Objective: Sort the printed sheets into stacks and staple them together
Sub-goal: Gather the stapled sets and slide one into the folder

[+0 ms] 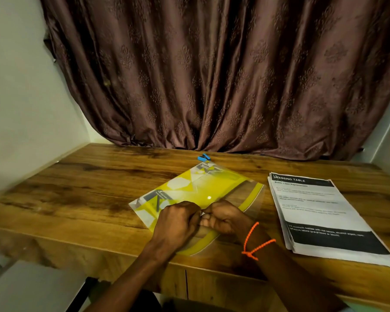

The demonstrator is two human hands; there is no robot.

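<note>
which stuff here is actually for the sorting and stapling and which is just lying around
For the job:
- stack of printed white sheets with black bands
- small blue stapler
- yellow and clear plastic document folder, gripped by both hands, left and right

Just there:
- brown patterned curtain
- wooden table

This looks like a home, a small desk corner in a room rather than an office. A wooden desk (pixel 99 188) fills the nook, plain walls (pixel 20 97) close in on either side, and a heavy brown curtain (pixel 212 75) with a woven floral pattern hangs right behind it, well beyond the hands (pixel 178 219), its hem bunching on the desktop. Just right of the hands lies a stack of sheets (pixel 320 212) headed "DRESSING TABLE", a household subject. Under the hands sits a yellow folder (pixel 196 188). Nothing marks out a shop or lab.
</note>
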